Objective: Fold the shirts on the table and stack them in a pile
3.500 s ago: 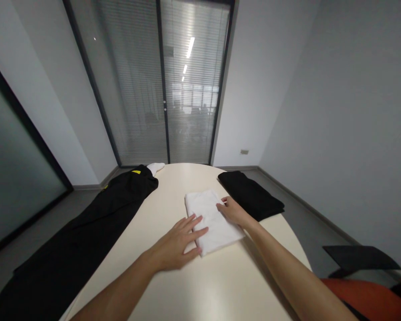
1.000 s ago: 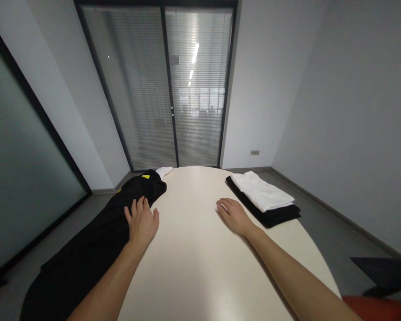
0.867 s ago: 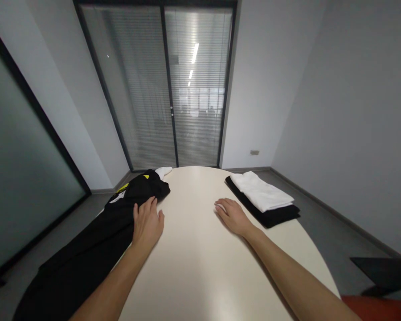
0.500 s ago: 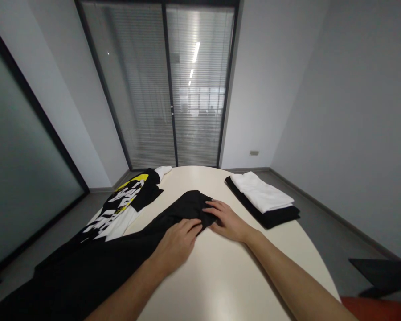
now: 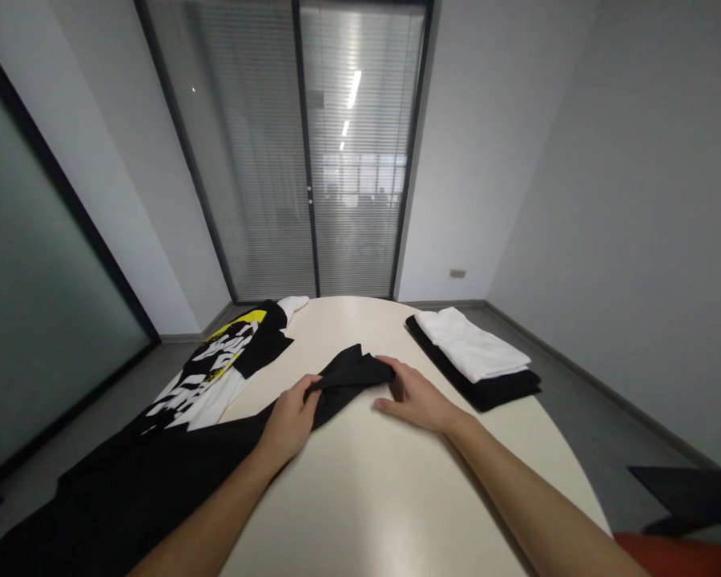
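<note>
A long black garment (image 5: 174, 473) lies across the left of the table, its narrow end folded up near the middle. My left hand (image 5: 292, 417) pinches the cloth between thumb and fingers, a short way back from that end. At the tip of the garment, my right hand (image 5: 417, 397) touches the fabric with its fingertips, the thumb spread apart below. Whether the garment is trousers or a top I cannot tell. A black, white and yellow printed shirt (image 5: 222, 357) lies beyond it, partly covered by the black cloth.
On the right of the cream table (image 5: 360, 505), a folded white cloth (image 5: 472, 344) rests on a folded black one (image 5: 505, 390). The table's rounded edge curves down the right side. A red and black chair (image 5: 678, 553) stands at lower right, and glass doors (image 5: 276, 160) are ahead.
My left hand has moved left and back along the garment, now pinching it. The garment's end has been bunched into a narrower fold. My right thumb has come away from the cloth.
</note>
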`<state>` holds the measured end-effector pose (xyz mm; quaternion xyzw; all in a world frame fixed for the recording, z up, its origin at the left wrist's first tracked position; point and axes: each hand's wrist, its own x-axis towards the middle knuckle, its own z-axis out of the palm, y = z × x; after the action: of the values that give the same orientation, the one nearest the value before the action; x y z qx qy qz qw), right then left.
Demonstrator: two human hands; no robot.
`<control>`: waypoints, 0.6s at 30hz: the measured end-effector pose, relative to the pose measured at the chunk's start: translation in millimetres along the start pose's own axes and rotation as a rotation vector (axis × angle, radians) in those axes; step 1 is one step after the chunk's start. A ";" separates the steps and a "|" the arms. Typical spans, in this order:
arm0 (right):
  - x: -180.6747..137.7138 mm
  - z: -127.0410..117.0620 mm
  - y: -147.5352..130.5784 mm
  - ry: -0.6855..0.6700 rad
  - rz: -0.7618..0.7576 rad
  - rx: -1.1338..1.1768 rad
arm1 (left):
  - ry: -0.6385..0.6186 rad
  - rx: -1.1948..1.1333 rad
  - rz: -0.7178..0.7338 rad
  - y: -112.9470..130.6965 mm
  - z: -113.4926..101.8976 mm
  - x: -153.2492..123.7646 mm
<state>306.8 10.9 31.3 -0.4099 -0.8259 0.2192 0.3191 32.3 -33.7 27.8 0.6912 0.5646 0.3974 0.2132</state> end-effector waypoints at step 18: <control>-4.2 5.9 -52.1 -0.109 0.115 1.111 | -0.097 0.364 0.336 32.2 15.1 -26.1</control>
<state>276.6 -22.7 58.2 -0.2128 -0.5780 0.6592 0.4313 62.7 -65.0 34.7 0.8206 0.4930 0.2857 0.0429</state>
